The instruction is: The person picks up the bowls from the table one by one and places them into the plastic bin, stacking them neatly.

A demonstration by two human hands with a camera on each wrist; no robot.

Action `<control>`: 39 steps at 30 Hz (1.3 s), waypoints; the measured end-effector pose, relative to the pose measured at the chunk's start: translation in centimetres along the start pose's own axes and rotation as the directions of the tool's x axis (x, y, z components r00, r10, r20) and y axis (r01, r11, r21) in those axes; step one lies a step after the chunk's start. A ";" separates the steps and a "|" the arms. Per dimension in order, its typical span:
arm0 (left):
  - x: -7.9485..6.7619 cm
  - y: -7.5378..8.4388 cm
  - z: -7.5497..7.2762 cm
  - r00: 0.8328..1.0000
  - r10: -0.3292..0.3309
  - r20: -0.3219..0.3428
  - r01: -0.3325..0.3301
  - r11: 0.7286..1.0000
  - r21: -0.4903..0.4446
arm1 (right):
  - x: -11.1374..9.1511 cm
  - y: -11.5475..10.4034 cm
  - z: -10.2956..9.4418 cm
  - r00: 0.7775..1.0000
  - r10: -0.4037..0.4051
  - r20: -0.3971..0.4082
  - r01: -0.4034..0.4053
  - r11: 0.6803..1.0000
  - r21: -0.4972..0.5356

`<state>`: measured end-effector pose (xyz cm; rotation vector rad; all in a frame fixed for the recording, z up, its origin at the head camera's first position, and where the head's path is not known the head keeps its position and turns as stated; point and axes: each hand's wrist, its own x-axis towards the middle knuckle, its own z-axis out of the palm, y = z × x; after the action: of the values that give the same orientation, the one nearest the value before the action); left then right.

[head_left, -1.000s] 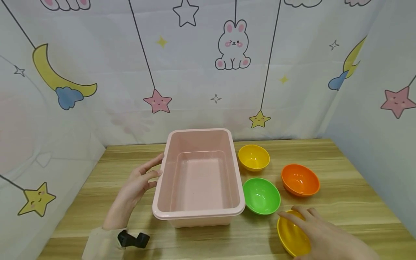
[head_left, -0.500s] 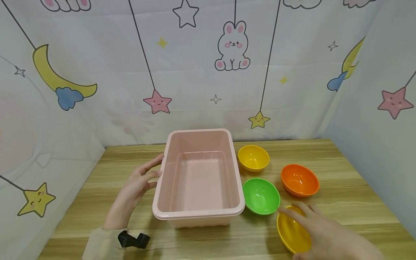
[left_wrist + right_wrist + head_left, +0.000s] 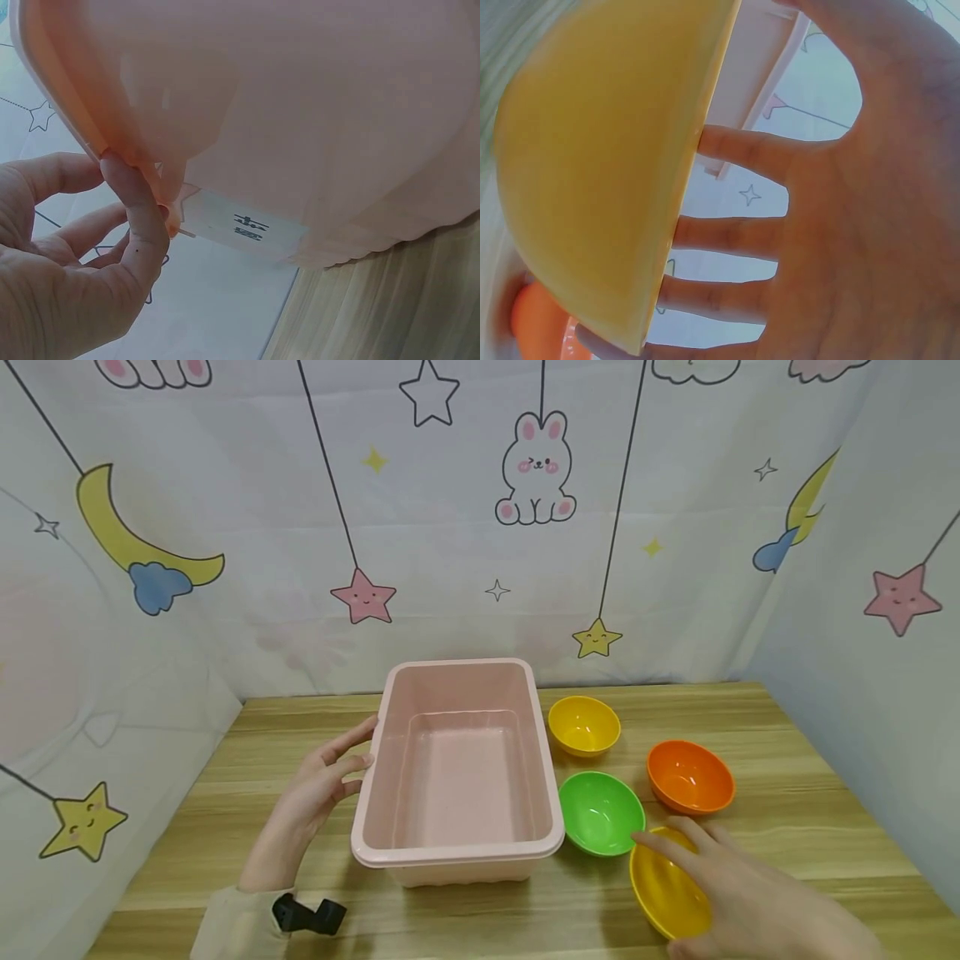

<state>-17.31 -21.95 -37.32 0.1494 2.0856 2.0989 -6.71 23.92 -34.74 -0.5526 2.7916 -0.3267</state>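
A pink plastic bin (image 3: 468, 793) stands mid-table. My left hand (image 3: 318, 781) grips its left rim; in the left wrist view the fingers (image 3: 139, 202) bend up under the rim. At the front right, my right hand (image 3: 738, 889) spans a yellow bowl (image 3: 667, 893), fingers at the far rim and thumb at the near one. Seen from the right wrist, several fingertips touch the bowl's edge, and the bowl tips on its side in that view. Left of it, right beside the bin, sits a green bowl (image 3: 602, 814). The right palm hides part of the yellow bowl.
An orange bowl (image 3: 690, 777) sits behind the right hand. Another yellow bowl (image 3: 585, 727) is at the back, right of the bin. A printed curtain (image 3: 450, 527) closes off the rear and sides of the wooden table (image 3: 300, 718).
My right hand has shifted the front yellow bowl a little left and away from me, closer to the green bowl. The left hand and bin hold still.
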 end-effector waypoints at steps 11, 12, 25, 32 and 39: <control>0.0 0.0 0.0 1.000 0.000 0.001 0.000 1.000 -0.011 | 0.7 -1.1 -0.7 0.998 -0.032 -0.046 0.032 0.999 0.001; 0.0 0.0 0.0 1.000 0.000 0.001 0.000 1.000 -0.012 | 0.7 -1.1 -0.7 0.997 -0.052 -0.057 0.052 0.999 -0.004; 0.0 0.0 0.1 1.000 0.002 -0.005 -0.002 1.000 -0.025 | 1.0 -2.1 -1.9 0.975 -0.160 -0.156 0.144 0.984 -0.108; 0.0 0.0 0.1 1.000 0.004 0.006 -0.004 0.999 -0.043 | 1.4 -2.8 -2.9 0.971 -0.176 -0.160 0.157 0.979 -0.128; 0.0 0.0 0.0 1.000 0.003 0.007 -0.002 0.999 -0.054 | 2.1 -3.5 -4.2 0.954 -0.232 -0.190 0.211 0.970 -0.123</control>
<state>-17.28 -21.91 -37.35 0.1516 2.0237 2.1508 -8.72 20.65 -30.36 -0.9102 2.9591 -0.3028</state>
